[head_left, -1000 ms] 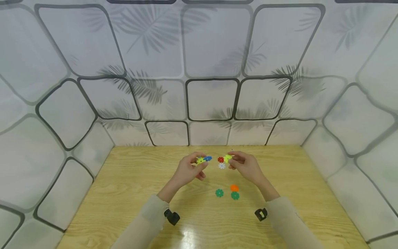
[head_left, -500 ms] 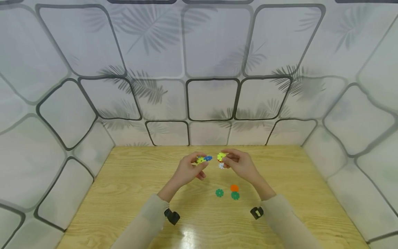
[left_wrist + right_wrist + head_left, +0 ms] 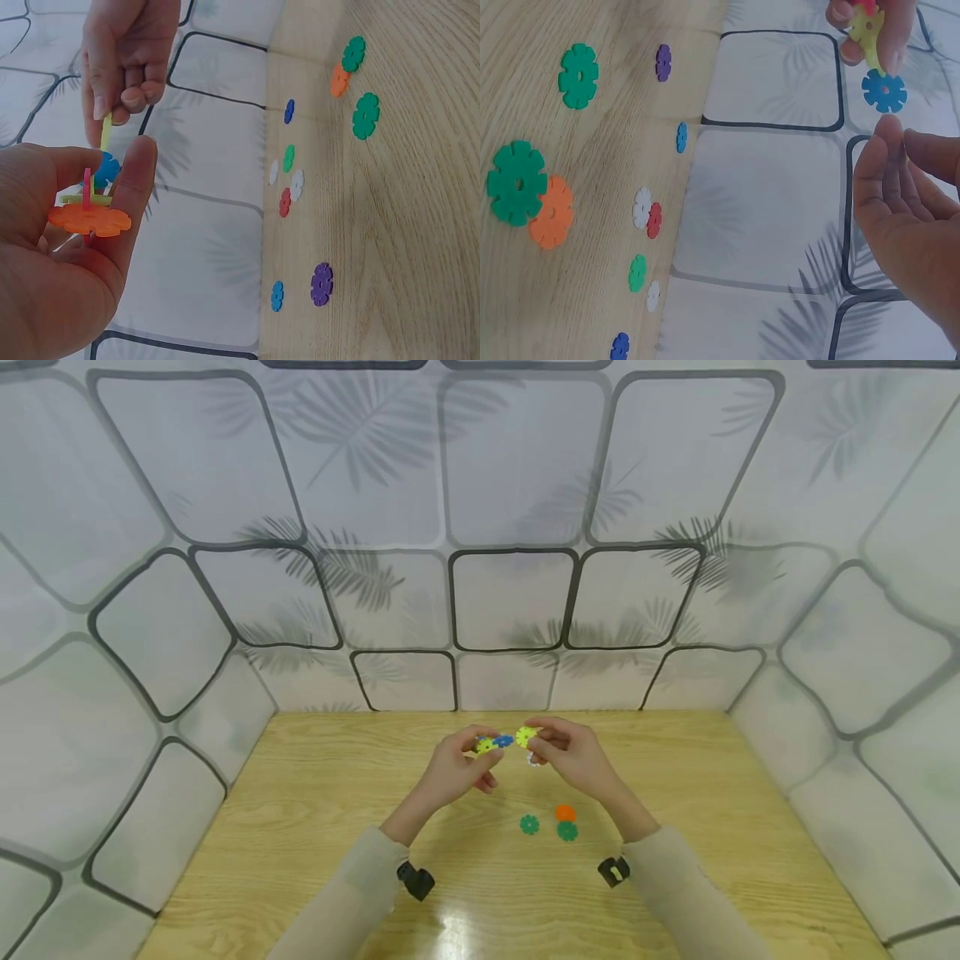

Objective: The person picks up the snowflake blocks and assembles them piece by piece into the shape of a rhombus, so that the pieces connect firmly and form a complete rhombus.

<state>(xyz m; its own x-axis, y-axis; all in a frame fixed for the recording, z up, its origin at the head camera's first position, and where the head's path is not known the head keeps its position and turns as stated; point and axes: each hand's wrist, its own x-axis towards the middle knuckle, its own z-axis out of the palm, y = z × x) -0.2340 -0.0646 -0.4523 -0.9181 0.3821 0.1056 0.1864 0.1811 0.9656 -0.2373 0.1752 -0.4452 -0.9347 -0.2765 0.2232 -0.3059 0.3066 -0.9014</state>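
My left hand [image 3: 452,772] holds a small cluster of joined, notched plastic flower discs above the table. An orange disc [image 3: 90,220], a pink disc [image 3: 87,182] and a yellow-green disc [image 3: 867,34] show in it, with a blue disc [image 3: 503,741] sticking out toward the right. My right hand [image 3: 579,762] pinches a single yellow disc [image 3: 525,737] between thumb and fingers. In the left wrist view that disc is edge-on, just above the blue one; whether they touch I cannot tell. The right fingers hide it in the right wrist view.
Loose flower discs lie on the wooden table [image 3: 337,860]: two green ones [image 3: 529,825], an orange one [image 3: 566,812] and a purple one [image 3: 322,284]. Smaller-looking red [image 3: 285,202], white [image 3: 642,208] and blue ones lie near the back edge. Patterned fabric walls surround the table.
My right hand has moved left with the yellow disc, closer to the blue disc, and now covers the red disc on the table. The left hand stays almost still.
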